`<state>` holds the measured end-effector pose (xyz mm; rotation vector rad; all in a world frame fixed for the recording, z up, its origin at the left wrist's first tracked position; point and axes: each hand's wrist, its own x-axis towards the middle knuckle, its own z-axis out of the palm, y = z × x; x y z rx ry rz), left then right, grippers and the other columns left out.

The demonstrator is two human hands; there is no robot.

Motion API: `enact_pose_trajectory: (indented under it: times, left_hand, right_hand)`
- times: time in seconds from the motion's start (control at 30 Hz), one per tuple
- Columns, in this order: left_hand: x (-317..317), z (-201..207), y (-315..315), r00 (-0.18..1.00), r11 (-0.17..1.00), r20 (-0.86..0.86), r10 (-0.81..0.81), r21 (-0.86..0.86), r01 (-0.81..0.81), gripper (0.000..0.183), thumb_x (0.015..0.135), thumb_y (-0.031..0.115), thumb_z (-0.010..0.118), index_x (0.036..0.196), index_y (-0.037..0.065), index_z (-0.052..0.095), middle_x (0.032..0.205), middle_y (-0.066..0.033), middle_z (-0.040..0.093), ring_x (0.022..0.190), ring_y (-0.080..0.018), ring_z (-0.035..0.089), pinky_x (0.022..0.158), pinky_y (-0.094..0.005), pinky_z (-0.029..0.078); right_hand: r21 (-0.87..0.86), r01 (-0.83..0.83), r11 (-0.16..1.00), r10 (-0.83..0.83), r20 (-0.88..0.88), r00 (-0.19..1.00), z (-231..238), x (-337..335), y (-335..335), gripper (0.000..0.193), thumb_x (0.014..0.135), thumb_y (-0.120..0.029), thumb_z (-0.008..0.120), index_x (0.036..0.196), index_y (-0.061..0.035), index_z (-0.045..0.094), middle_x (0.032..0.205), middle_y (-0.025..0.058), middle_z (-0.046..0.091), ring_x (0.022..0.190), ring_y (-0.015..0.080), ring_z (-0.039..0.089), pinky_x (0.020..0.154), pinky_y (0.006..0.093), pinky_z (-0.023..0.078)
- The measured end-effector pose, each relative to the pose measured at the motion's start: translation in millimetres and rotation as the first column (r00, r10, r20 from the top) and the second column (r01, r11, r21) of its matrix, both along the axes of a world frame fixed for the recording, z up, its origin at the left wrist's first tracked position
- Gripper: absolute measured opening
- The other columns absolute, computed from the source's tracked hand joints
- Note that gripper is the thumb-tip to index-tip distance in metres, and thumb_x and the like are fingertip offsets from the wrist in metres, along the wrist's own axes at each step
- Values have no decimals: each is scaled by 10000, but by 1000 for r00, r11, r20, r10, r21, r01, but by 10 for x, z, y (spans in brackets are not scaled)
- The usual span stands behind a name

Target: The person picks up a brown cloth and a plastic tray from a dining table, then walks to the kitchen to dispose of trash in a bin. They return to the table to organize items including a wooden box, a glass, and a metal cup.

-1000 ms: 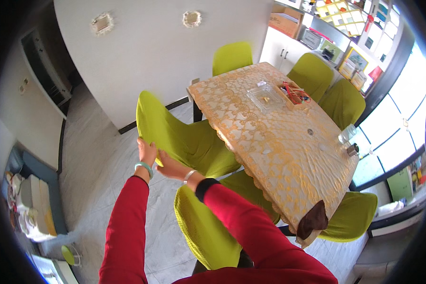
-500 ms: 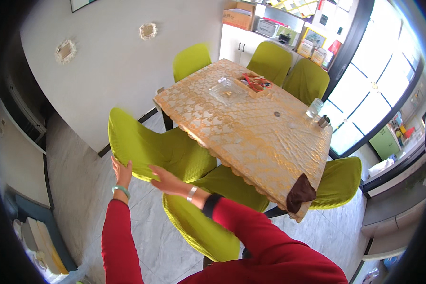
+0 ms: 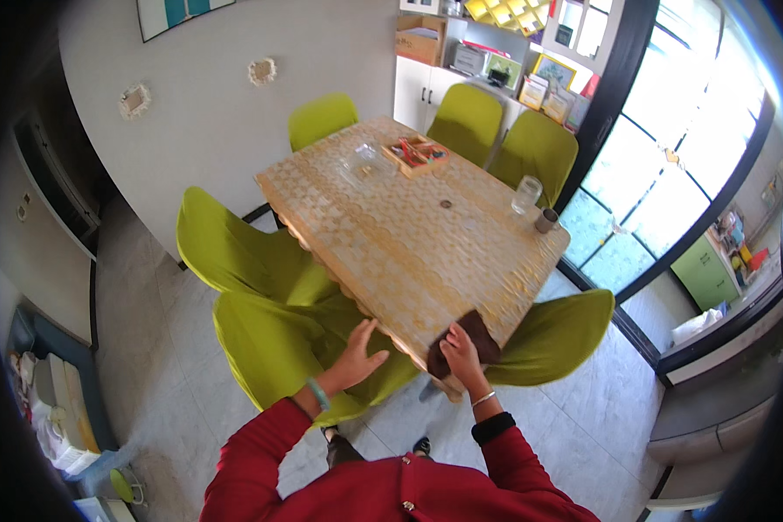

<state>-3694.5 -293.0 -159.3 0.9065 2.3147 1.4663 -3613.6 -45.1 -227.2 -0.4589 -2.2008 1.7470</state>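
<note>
My right hand (image 3: pixel 463 355) has its fingers closed on a dark brown cloth (image 3: pixel 485 339), which lies at the near corner of the dining table (image 3: pixel 383 252). My left hand (image 3: pixel 355 357) is held with fingers spread and nothing in it, close to the table's near-left edge and over a green-covered chair (image 3: pixel 257 335). A patterned gold and white tablecloth covers the table. Beside the cloth, at the table's right end, stands another green chair (image 3: pixel 557 339).
On the table are a wooden organizer box (image 3: pixel 398 163), a clear tray (image 3: pixel 365 165), a glass (image 3: pixel 525 195) and a small dark cup (image 3: pixel 545 221). Another green chair (image 3: pixel 209 244) stands at the left side; several more are at the far side. A glass door (image 3: pixel 661 157) is to the right.
Both hands have left the left-hand chair's back. My right hand has moved right to the brown cloth and closed on it; my left has moved right to beside the table edge.
</note>
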Motion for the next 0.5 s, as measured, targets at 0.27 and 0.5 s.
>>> enact_pose_trajectory:
  times: [0.27, 0.5]
  left_hand:
    - [616, -742, 1442, 990, 981, 133, -35, -186, 60, 785, 742, 291, 621, 1330, -30, 213, 1349, -282, 226, 1281, -382, 194, 1053, -386, 201]
    - [225, -1116, 1773, 997, 975, 75, -21, -219, 37, 776, 711, 272, 636, 1313, -36, 255, 1321, -290, 278, 1258, -413, 216, 1039, -425, 220]
  right_hand:
    - [424, -18, 906, -22, 87, 996, -181, 478, 670, 724, 715, -191, 645, 1334, -68, 290, 1343, 303, 233, 1214, 424, 310, 984, 424, 308]
    - [520, -259, 814, 82, 339, 937, -226, 133, 609, 773, 699, -247, 662, 1353, -129, 267, 1362, 285, 215, 1244, 414, 266, 957, 457, 337]
